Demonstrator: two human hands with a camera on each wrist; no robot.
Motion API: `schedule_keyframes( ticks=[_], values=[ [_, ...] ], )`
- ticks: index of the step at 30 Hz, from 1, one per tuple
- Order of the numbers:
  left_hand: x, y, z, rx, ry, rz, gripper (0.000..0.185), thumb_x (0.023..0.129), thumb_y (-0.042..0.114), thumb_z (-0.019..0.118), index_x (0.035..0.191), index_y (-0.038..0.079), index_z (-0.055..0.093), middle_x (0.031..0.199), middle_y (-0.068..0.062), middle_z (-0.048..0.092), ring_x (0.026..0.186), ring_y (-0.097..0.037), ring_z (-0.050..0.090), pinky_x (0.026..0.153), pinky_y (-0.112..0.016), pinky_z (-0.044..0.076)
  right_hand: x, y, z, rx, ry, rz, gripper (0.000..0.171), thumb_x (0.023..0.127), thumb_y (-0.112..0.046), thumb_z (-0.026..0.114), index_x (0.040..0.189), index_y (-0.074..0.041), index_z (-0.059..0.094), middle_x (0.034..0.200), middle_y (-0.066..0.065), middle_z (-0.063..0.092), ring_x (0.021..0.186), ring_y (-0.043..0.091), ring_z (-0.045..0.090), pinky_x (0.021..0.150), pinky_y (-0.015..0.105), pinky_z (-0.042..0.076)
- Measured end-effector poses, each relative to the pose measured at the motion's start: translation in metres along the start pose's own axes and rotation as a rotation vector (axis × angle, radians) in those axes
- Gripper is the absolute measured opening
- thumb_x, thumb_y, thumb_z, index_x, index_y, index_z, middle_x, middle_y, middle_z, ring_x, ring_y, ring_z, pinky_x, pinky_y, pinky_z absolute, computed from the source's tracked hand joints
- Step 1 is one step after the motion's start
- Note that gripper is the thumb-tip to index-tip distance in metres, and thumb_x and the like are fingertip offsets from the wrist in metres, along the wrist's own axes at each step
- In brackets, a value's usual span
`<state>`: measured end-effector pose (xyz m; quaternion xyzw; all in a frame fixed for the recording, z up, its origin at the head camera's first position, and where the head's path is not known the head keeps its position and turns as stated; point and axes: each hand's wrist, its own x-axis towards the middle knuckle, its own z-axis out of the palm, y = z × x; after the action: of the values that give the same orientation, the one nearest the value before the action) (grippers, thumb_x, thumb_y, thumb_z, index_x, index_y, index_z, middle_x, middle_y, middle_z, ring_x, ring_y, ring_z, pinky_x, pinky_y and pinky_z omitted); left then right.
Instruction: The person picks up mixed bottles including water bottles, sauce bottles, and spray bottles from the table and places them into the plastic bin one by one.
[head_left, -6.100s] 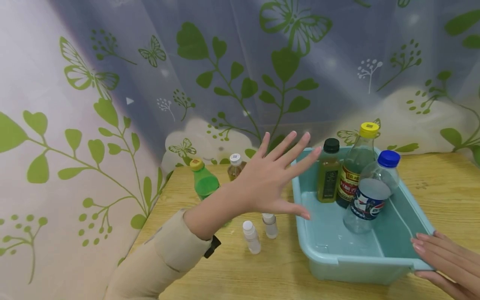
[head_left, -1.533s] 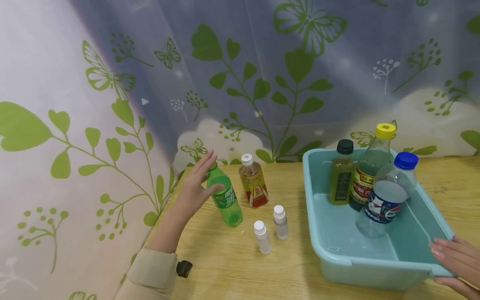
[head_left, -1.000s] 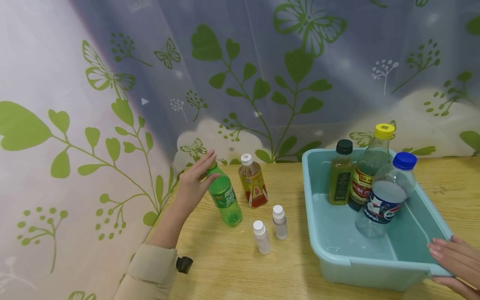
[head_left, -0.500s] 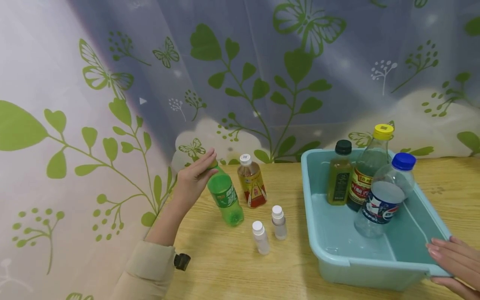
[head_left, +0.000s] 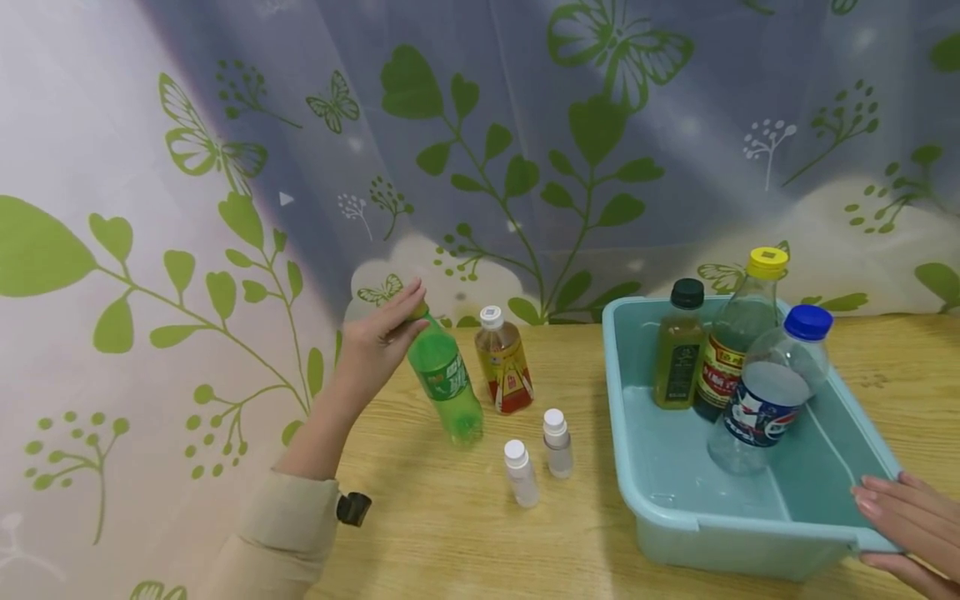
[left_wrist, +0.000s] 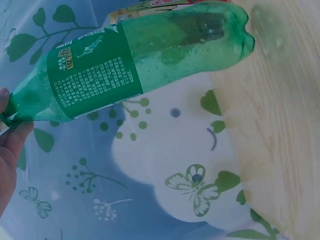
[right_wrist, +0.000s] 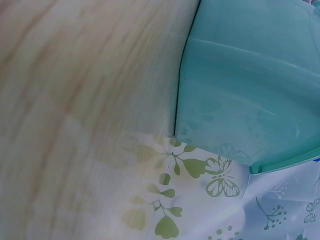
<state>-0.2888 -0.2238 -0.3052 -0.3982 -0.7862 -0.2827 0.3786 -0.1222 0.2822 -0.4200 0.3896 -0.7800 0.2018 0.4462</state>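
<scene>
My left hand [head_left: 371,346] pinches the neck of a green plastic soda bottle [head_left: 446,375], thumb on one side and fingers on the other. The bottle leans in the head view, its base close over the wooden table; the left wrist view shows its green label and clear lower body. My right hand [head_left: 911,525] holds the near right corner of a light blue plastic tub [head_left: 660,525], fingers over the rim and thumb outside. In the tub stand a dark-capped bottle [head_left: 681,358], a yellow-capped bottle [head_left: 722,375] and a blue-capped Pepsi bottle [head_left: 765,412].
Right of the green bottle stands a white-capped drink bottle [head_left: 506,367] with a yellow and red label. Two small white-capped bottles, one [head_left: 522,479] nearer and one [head_left: 557,446] farther, stand between it and the tub. A patterned curtain [head_left: 480,167] hangs behind the table.
My left hand came back from over the tub to the green bottle, and its fingers closed on the neck. Hand and bottle have just shifted slightly up and left. The right hand stays at the rim.
</scene>
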Motion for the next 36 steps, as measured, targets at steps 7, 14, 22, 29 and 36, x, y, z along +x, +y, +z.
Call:
schedule_keyframes(
  ticks=[7,14,22,29,36],
  values=[
    [0.005,0.005,-0.008,0.015,-0.001,0.010,0.044,0.075,-0.009,0.073,0.117,-0.007,0.062,0.123,-0.021,0.059,0.103,-0.033,0.064,0.080,-0.019,0.052,0.000,0.002,0.002,0.043,0.034,-0.038,0.047,0.097,-0.039,0.050,0.125,-0.003,0.059,0.137,-0.007,0.048,0.129,0.003,0.044,0.110,0.022,0.029],
    [0.013,0.015,-0.018,0.052,-0.025,0.048,0.046,0.073,-0.010,0.073,0.117,-0.009,0.061,0.122,-0.023,0.059,0.101,-0.034,0.065,0.077,-0.021,0.053,-0.001,0.002,0.001,0.027,0.028,-0.049,0.047,0.097,-0.040,0.050,0.126,-0.003,0.058,0.137,-0.007,0.048,0.129,0.003,0.043,0.110,0.022,0.028],
    [0.025,0.025,-0.024,0.101,-0.016,0.091,0.044,0.073,-0.011,0.073,0.116,-0.011,0.062,0.120,-0.024,0.060,0.096,-0.034,0.067,0.073,-0.027,0.056,0.000,0.002,-0.002,0.005,0.009,-0.053,0.047,0.098,-0.040,0.048,0.129,-0.006,0.054,0.138,-0.007,0.046,0.130,0.002,0.042,0.110,0.021,0.027],
    [0.036,0.031,-0.029,0.102,-0.007,0.102,0.044,0.074,-0.008,0.074,0.117,-0.008,0.063,0.121,-0.021,0.061,0.090,-0.029,0.069,0.070,-0.021,0.055,0.004,-0.002,-0.005,-0.021,-0.030,-0.018,0.046,0.098,-0.042,0.046,0.129,-0.009,0.055,0.139,-0.011,0.045,0.130,0.000,0.041,0.110,0.019,0.027],
    [0.052,0.037,-0.033,0.119,-0.050,0.169,0.041,0.078,-0.004,0.073,0.118,-0.007,0.063,0.122,-0.022,0.060,0.084,-0.026,0.070,0.068,-0.024,0.056,0.006,-0.002,-0.006,-0.019,-0.032,-0.021,0.049,0.098,-0.042,0.047,0.121,-0.001,0.063,0.138,-0.010,0.046,0.129,0.000,0.042,0.108,0.017,0.028]
  ],
)
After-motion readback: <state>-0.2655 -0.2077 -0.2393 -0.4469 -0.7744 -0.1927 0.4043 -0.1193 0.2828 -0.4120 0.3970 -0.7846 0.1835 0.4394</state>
